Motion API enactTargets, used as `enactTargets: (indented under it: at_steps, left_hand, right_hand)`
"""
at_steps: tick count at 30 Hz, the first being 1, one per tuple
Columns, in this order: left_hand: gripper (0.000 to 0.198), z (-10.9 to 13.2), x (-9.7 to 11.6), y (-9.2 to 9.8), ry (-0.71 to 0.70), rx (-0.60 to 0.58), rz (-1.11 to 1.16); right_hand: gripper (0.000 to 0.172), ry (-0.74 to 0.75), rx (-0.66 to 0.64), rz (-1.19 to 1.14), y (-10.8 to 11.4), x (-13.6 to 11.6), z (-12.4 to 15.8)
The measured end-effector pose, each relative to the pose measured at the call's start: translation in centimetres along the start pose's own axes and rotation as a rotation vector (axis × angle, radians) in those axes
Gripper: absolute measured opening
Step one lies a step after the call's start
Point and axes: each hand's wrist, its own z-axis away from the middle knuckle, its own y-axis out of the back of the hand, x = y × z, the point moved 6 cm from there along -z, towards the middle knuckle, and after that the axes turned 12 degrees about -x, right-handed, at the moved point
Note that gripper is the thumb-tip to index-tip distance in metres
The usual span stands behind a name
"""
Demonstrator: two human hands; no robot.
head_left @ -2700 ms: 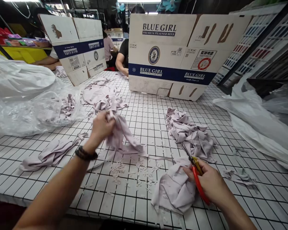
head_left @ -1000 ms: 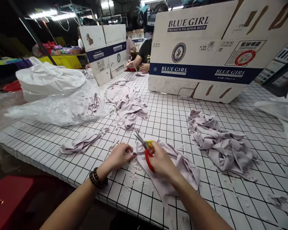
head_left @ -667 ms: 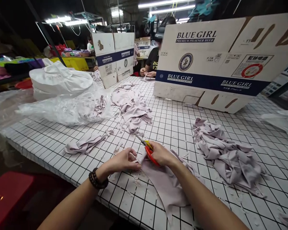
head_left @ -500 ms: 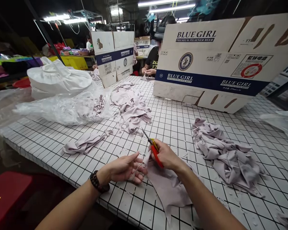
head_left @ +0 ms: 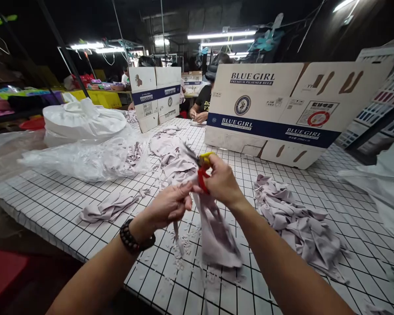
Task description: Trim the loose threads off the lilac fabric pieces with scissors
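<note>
Fabric piece [head_left: 216, 232] now off table [head_left: 85, 192].

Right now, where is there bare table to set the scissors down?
Bare grid table lies between the middle fabric heap and the right fabric pile, before the big carton. Crowded: scraps beneath both hands, the plastic bag at left.

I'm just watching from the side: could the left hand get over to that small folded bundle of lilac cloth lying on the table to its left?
Probably yes. The folded bundle lies in the open on the tiled table, with nothing between it and the left hand. But that hand is pinching the lilac cloth piece and would likely have to let go first.
</note>
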Motion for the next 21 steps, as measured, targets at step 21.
enactTargets:
  at_steps: [21]
  left_hand:
    - [0.034, 7.8, -12.0, -4.3, -0.512, 0.324, -1.368]
  right_hand:
    - [0.045, -0.949, 0.000, -0.850, -7.0, 8.5, 22.7]
